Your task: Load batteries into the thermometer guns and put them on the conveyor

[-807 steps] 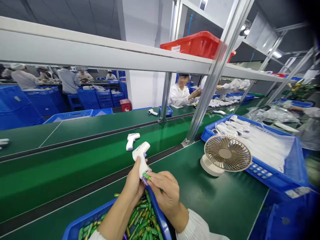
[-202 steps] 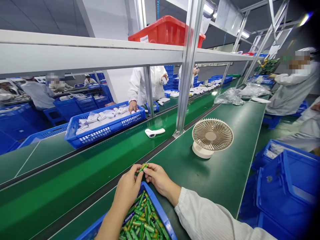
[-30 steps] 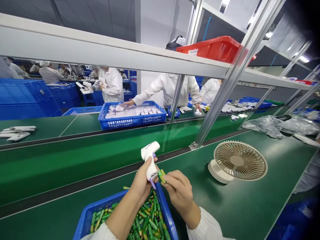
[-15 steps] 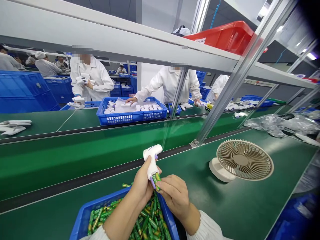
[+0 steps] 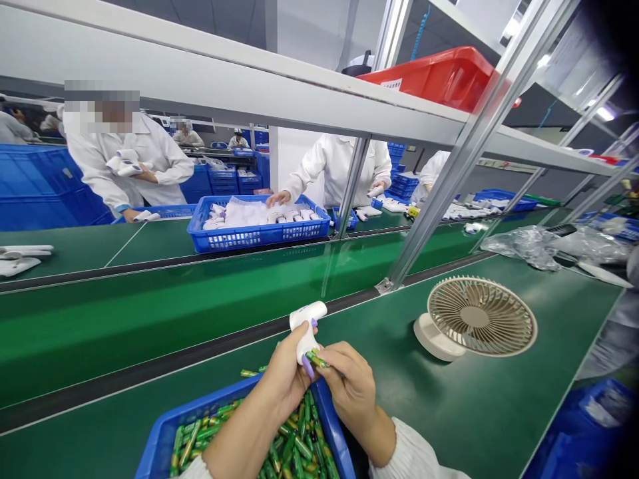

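Observation:
A white, gun-shaped device [image 5: 305, 336] with purple parts is gripped by the handle in my left hand [image 5: 285, 372], its head tilted up and its open handle end facing down. My right hand [image 5: 352, 382] pinches a green and yellow battery [image 5: 316, 360] at that open end, just beside the purple flap. Below both hands sits a blue bin [image 5: 167, 426] filled with green batteries [image 5: 299, 442]. Several loose batteries [image 5: 249, 373] lie on the table just behind the bin.
A beige fan [image 5: 474, 317] stands on the green table [image 5: 399, 412] to the right. Across the belt, people in white coats handle white devices around a blue basket [image 5: 259, 235]. A metal post [image 5: 424, 219] and a shelf with a red bin [image 5: 449, 76] rise ahead.
The batteries at the handle opening sit differently, with one now angled outward in my right fingers. Across the belt, the person at left has leaned down and left, an arm reaching to the belt.

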A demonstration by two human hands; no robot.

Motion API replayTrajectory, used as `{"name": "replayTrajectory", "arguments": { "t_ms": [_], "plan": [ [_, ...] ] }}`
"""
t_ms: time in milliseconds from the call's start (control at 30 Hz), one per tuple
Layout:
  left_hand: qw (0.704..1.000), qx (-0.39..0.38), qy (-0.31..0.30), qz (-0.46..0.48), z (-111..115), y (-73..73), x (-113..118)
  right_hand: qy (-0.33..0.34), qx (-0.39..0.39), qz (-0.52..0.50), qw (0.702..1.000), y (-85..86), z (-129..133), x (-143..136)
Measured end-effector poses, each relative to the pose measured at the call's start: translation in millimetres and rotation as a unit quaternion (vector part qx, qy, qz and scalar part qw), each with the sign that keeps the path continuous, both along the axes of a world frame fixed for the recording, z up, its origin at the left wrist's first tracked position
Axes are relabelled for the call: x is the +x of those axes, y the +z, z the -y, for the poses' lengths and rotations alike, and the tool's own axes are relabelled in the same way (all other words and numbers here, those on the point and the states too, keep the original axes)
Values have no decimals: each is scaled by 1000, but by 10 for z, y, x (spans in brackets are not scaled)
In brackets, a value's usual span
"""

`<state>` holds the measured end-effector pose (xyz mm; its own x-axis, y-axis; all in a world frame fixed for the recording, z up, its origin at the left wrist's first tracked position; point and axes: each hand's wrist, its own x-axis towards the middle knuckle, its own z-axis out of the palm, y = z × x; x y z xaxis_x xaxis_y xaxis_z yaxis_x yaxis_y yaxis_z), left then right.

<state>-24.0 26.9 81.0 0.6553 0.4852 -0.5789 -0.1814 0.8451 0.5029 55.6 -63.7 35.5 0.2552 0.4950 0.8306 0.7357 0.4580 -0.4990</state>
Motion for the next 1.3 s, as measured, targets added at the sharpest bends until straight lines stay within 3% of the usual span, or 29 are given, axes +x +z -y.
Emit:
{"name": "replayTrajectory", "arguments": {
  "t_ms": [167, 300, 400, 533, 667, 867, 1033, 1300],
  "plan": [
    [1000, 12, 11, -10, -13, -36, -15, -34, -9, 82, 996, -7, -12, 20],
    [1000, -8, 6, 12, -24, -64, -21, -67, -36, 87, 993, 6, -19, 61],
    [998, -27, -8, 58, -20, -81, -18, -29, -63, 76, 995, -3, 2, 56],
    [995, -16, -28, 98, -11, -114, -20, 18, -45, 19, 999, -26, 32, 10],
    [999, -11, -11, 50, 10, -124, -6, 28, -53, -20, 998, -26, 22, -20],
    [1000, -10, 18, 16, 90, -30, 29, 7, -48, -114, 992, 38, -29, -54],
    [999, 15, 35, 11, 169, 19, 43, 47, -28, -226, 973, 35, -121, -50],
    [998, 56, 39, 12, 120, -187, 51, 58, -56, -328, 941, -157, -198, -132]
  ]
}}
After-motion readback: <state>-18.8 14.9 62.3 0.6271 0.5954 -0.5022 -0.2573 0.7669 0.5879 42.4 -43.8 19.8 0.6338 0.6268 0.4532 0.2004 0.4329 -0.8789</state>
